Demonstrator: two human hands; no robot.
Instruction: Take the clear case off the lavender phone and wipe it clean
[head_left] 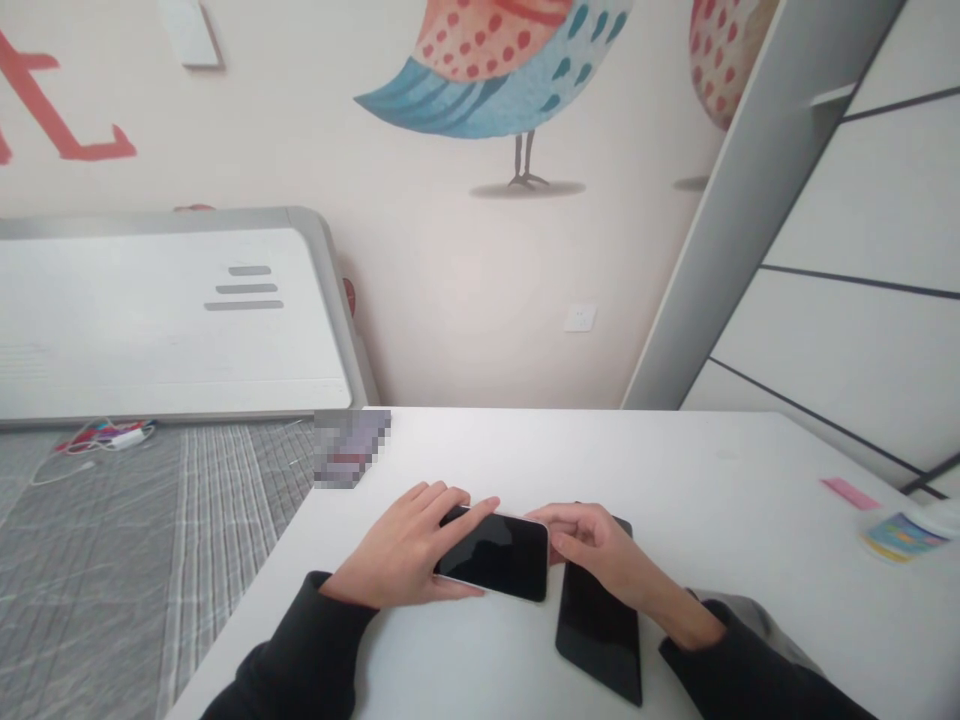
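A smartphone [504, 555] with a dark screen and a light edge lies sideways in my left hand [416, 545]. The fingers reach over its upper edge, and the thumb runs along the lower one. My right hand [592, 540] is closed at the phone's upper right corner, its fingertips partly hidden behind that corner. Under my right hand a black tablet [600, 630] rests on the white table [450, 660], its upper part partly covered by the hand and wrist.
A white bottle with a colourful label [904, 535] lies on the right side of the table, near a pink strip [851, 493]. At the far left corner is a blurred-out item [352, 448]. Beside the table, a bed [217, 560] holds white cables [127, 437]. Something grey [757, 620] sits behind my right sleeve.
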